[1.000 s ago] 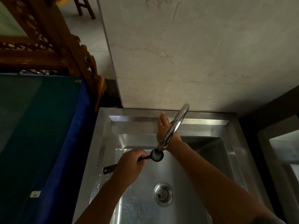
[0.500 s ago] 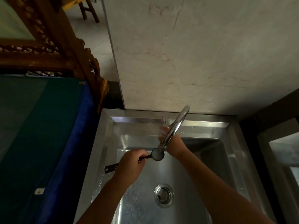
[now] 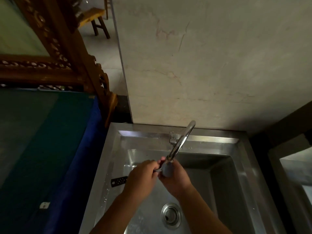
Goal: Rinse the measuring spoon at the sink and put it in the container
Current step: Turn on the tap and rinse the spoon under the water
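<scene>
Spoon (image 3: 166, 169) sits under the faucet (image 3: 181, 142) spout, bowl up to catch water. Left hand (image 3: 141, 177) grips the handle, which points to 9 o'clock; right hand (image 3: 175, 178) cups the bowl, probably rubbing it. Container unseen.

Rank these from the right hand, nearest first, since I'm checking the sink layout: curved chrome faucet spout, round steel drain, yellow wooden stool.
From the right hand:
1. Curved chrome faucet spout, just above.
2. Round steel drain, below, on the basin floor.
3. Yellow wooden stool, far upper left.
</scene>
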